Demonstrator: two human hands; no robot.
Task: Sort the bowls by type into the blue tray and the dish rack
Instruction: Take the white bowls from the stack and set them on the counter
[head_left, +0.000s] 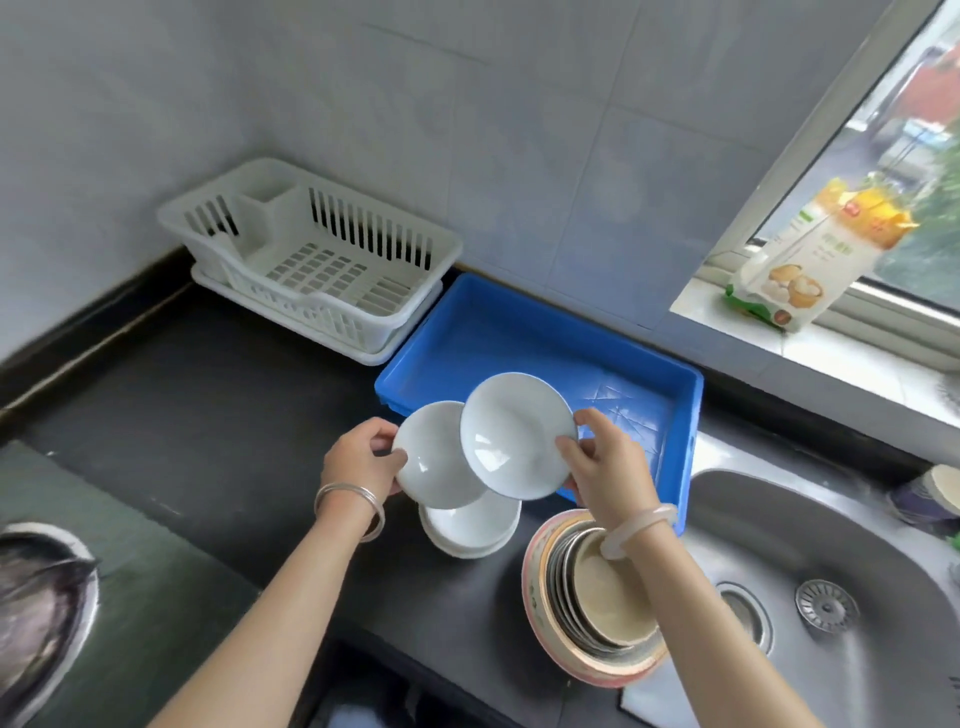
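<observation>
My left hand (358, 465) grips a small white bowl (434, 460) by its left rim, tilted. In my right hand (605, 467) is a second white bowl (514, 434), held by its right rim and overlapping the first, above the near left corner of the blue tray (524, 332). The tray has nothing in it. Under the two lifted bowls a short stack of white bowls (470, 530) rests on the dark counter. A stack of mixed bowls (592, 597), pink-rimmed at the bottom and beige on top, stands at the sink's left edge. The white dish rack (311, 260) at the back left holds nothing.
A steel sink (831, 571) with a drain strainer lies to the right. A food packet (810, 249) leans on the window sill. A wok (36, 608) sits at the lower left. Tiled wall runs behind the rack and tray.
</observation>
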